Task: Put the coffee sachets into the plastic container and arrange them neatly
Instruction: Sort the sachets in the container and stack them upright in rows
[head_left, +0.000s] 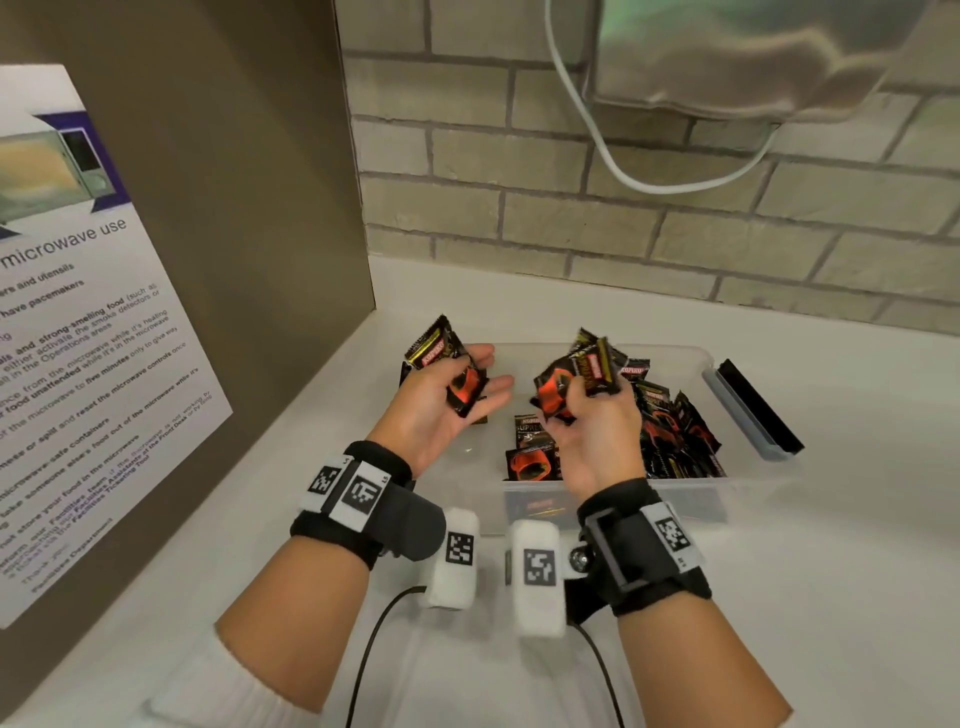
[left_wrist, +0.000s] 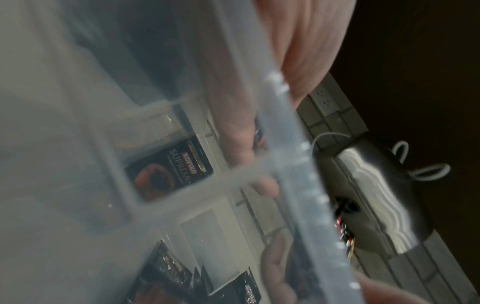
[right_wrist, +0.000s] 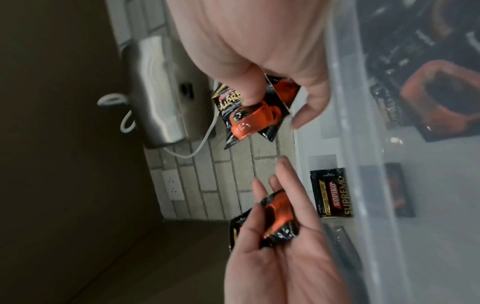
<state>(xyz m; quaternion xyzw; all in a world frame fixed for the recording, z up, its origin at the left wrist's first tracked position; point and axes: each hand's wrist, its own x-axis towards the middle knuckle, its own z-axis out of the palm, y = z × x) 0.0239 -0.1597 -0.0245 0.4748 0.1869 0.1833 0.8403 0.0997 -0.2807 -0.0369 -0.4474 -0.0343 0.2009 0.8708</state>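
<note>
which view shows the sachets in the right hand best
The right wrist view: the right hand pinches its sachets close up, print readable. The head view shows them smaller, from above. In the left wrist view they cannot be told apart.

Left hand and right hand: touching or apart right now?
Apart. The head view shows a strip of clear container between the left hand and the right hand; the right wrist view shows brick wall between their fingertips.

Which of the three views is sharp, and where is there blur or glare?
Head view: sharp, evenly lit, brick lines bend. Left wrist view: plastic container rim blurred close up; glare on the steel appliance. Right wrist view: right hand soft; lying sachet print readable.
</note>
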